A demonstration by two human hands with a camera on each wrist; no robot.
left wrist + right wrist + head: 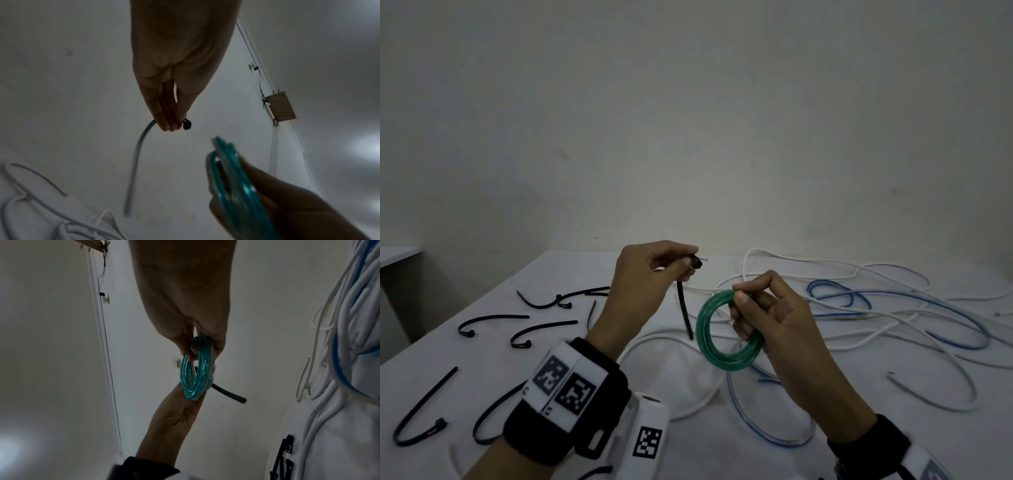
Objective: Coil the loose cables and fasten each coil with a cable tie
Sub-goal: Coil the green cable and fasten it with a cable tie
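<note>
We see the left hand [643, 284] at frame centre, fingers curled, pinching a black cable tie [685, 313] near its head; the strap hangs down. The right hand [774, 318], just right of it, has thumb and fingers closed on the green coil [726, 330], held upright above the table [688, 445]. Tie and coil sit close, not touching.

Only the head view shows spare ties [493, 322] lying at lower left and loose white and blue cables [893, 308] at right. The left wrist view shows the tie's head [187, 125] poking past the fingertips [167, 126]. The right wrist view shows the strap tip [230, 393] passing behind the coil [196, 368].
</note>
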